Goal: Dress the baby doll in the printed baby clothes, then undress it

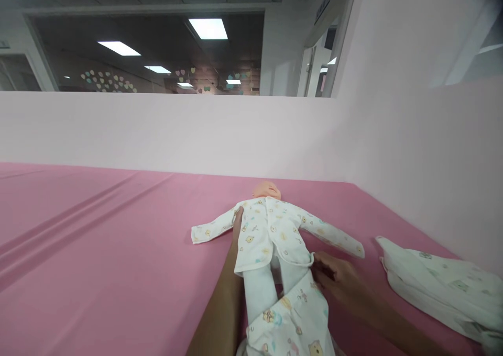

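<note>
A baby doll point(267, 190) lies on its back on the pink sheet point(98, 251), dressed in a white printed shirt point(271, 230) with its sleeves spread out. My left hand point(237, 221) reaches alongside the doll's torso, its fingers tucked under the shirt's side near the armpit. My right hand point(334, 277) is closed on the waistband of the printed trousers point(294, 319), which sit low over the doll's white legs point(261, 288).
A folded white printed garment point(436, 288) lies on the sheet to the right, close to the pale pink wall point(412, 162). The wall also runs along the far side of the bed, with a window above.
</note>
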A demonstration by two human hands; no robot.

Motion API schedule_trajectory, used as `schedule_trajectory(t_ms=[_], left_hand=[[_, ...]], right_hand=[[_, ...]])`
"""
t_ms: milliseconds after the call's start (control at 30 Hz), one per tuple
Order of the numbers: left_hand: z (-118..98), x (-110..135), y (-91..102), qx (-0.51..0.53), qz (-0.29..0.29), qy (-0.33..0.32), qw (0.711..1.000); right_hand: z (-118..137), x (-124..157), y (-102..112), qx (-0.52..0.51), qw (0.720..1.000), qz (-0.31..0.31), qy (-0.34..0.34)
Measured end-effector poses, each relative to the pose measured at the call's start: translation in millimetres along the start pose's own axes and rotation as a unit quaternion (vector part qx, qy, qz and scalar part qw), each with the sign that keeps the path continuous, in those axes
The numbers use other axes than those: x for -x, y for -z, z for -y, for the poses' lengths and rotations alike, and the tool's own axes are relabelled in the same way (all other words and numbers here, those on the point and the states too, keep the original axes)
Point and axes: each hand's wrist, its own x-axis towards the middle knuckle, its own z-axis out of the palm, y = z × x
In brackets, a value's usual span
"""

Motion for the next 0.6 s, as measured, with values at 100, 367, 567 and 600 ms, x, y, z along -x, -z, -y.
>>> schedule_trajectory(t_ms=[100, 367, 567, 600], left_hand=[[-1.2, 12.7, 13.1, 0.049, 0.018, 0.064, 0.997], [-12.9, 21.4, 15.8, 0.132, 0.078, 0.180, 0.972], [-15.7, 24.4, 21.3, 0.164, 0.094, 0.200, 0.961], [-15.1, 25.9, 21.1, 0.169, 0.099, 0.206, 0.959]], right_hand=[[19.4, 17.0, -5.9, 0.106, 0.990, -0.081, 0.050], [79.4, 22.3, -50.1, 0.323, 0.923, 0.061, 0.199], [106.5, 31.9, -45.1, 0.320, 0.932, 0.114, 0.125], [109.4, 33.7, -46.3, 0.318, 0.934, 0.122, 0.111]])
